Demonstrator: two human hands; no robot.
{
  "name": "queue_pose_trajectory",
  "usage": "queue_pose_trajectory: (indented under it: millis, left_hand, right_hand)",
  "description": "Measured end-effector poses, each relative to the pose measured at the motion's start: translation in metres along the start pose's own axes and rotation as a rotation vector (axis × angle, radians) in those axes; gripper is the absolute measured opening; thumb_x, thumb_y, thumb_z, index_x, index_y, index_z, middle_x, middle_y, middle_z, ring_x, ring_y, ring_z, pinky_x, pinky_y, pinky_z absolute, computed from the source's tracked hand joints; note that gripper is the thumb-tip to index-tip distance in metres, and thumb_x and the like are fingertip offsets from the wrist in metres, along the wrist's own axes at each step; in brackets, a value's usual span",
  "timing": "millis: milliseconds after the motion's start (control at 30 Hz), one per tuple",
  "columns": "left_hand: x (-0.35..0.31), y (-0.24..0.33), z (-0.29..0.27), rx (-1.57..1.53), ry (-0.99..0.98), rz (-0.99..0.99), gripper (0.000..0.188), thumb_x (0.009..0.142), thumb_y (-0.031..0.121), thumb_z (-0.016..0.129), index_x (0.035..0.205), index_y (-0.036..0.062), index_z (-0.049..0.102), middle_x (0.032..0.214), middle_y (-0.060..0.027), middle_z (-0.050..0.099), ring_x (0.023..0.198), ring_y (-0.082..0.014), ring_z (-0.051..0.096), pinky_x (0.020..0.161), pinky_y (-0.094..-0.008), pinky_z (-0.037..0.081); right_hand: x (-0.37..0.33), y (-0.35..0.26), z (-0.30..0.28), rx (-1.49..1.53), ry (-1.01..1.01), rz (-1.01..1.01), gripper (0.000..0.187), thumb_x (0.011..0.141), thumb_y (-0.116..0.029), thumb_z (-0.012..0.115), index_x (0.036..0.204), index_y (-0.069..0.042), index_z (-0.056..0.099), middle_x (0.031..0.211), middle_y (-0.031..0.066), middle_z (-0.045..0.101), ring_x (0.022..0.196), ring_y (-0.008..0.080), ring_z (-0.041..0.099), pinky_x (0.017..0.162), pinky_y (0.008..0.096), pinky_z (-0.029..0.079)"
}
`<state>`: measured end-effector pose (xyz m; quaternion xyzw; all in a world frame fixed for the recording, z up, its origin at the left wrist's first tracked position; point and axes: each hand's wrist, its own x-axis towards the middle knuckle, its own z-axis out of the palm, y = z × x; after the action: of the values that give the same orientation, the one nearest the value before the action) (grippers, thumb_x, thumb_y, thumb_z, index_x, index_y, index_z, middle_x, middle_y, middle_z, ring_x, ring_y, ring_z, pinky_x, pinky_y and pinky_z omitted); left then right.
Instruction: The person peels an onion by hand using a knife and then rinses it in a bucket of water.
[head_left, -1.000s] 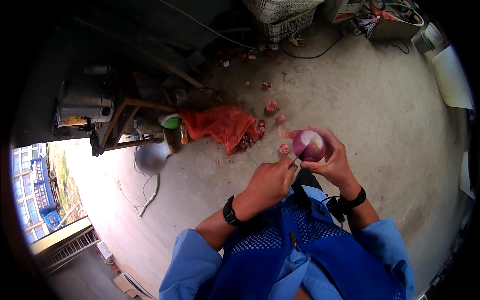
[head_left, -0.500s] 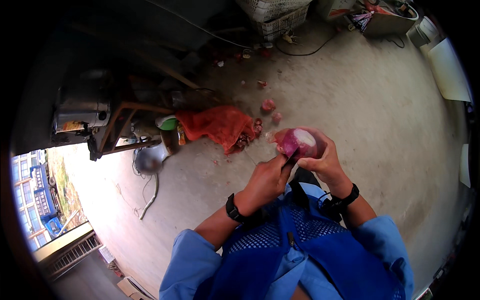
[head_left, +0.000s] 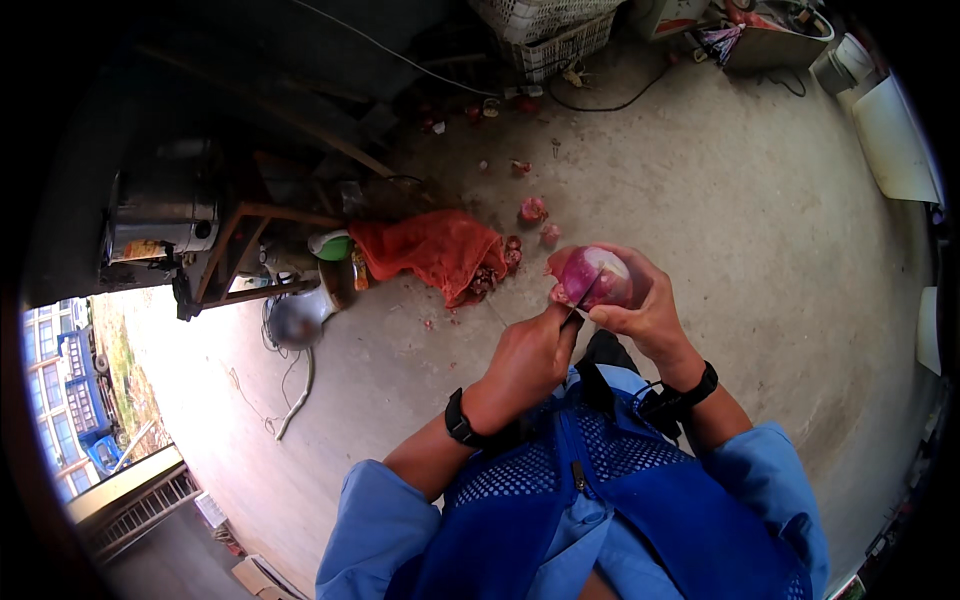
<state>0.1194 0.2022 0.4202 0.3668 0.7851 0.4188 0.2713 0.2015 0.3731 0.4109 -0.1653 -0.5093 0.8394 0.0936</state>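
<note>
A large red onion (head_left: 608, 272), partly peeled with a pale patch on its upper side, rests in my right hand (head_left: 655, 312), whose fingers curl round its far and right sides. My left hand (head_left: 530, 358) is closed on the handle of a knife (head_left: 589, 293). The thin dark blade lies against the onion's near left face; how deep it sits I cannot tell. Loose dry skin hangs at the onion's left side. Both hands are held in front of my blue vest, above the floor.
A red mesh bag (head_left: 430, 250) with onions at its mouth lies on the concrete floor, left of my hands. Loose onions (head_left: 533, 210) and skin scraps lie beyond. A wooden frame (head_left: 270, 212) stands left, white crates (head_left: 562, 50) at the back, with a black cable (head_left: 625, 106) nearby.
The onion has turned slightly in my right hand, and the blade has shifted further over its face. My left hand has moved a little, still gripping the knife.
</note>
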Motion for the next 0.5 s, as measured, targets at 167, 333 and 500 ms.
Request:
queue_pose_trajectory:
  millis: [167, 333, 500]
  left_hand:
    - [0.007, -0.028, 0.019, -0.059, 0.115, 0.152, 0.019, 0.098, 0.012, 0.053, 0.111, 0.0006, 0.059, 0.074, -0.02, 0.063, 0.069, -0.0395, 0.065, 0.06, -0.0436, 0.05]
    - [0.009, -0.023, 0.01, -0.383, -0.198, -0.089, 0.018, 0.1, 0.015, 0.053, 0.107, 0.0004, 0.061, 0.07, -0.0071, 0.06, 0.061, -0.0149, 0.059, 0.058, -0.0327, 0.049]
    - [0.014, -0.019, 0.001, -0.438, -0.177, -0.158, 0.015, 0.099, 0.013, 0.057, 0.101, -0.0008, 0.062, 0.071, -0.0034, 0.059, 0.065, -0.0095, 0.057, 0.06, -0.029, 0.048]
  right_hand:
    - [0.001, 0.01, 0.003, 0.105, -0.039, 0.026, 0.07, 0.076, -0.008, 0.084, 0.135, 0.005, 0.048, 0.123, 0.0113, 0.06, 0.11, 0.0167, 0.061, 0.096, 0.0318, 0.052]
    - [-0.002, 0.007, -0.002, 0.184, -0.016, 0.103, 0.066, 0.079, -0.008, 0.081, 0.135, 0.005, 0.049, 0.112, 0.0094, 0.066, 0.101, 0.0151, 0.065, 0.089, 0.0304, 0.053]
    - [0.002, 0.013, 0.004, 0.249, 0.053, 0.108, 0.064, 0.081, -0.011, 0.08, 0.135, 0.006, 0.048, 0.111, 0.0094, 0.067, 0.098, 0.0146, 0.066, 0.088, 0.0296, 0.053]
